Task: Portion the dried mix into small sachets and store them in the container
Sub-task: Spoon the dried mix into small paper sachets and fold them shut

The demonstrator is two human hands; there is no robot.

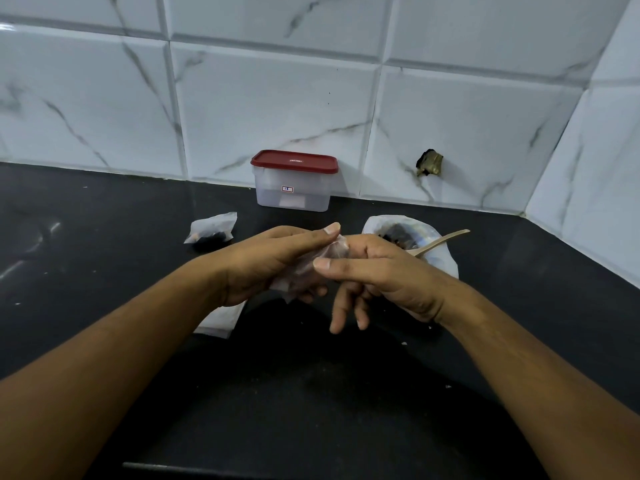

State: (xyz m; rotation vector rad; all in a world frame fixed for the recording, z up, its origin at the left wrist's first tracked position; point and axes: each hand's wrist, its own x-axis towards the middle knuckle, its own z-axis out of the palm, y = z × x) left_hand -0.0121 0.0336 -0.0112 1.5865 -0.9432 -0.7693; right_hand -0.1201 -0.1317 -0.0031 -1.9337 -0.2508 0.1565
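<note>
Left hand (277, 261), right hand (377, 271): both pinching one sachet (327, 259) above the desk (311, 393). One filled sachet (211, 230) lying left, not yet stored. Container (294, 183) at the wall, lid on. Mix bag (412, 237) with spoon (443, 239): more to portion, apparently.

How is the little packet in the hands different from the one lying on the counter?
The held sachet is pinched between the left hand and right hand; the lying sachet rests untouched on the counter. The held sachet is crumpled and half hidden; the lying sachet shows whole, dark mix at one end. Both are translucent white.
</note>
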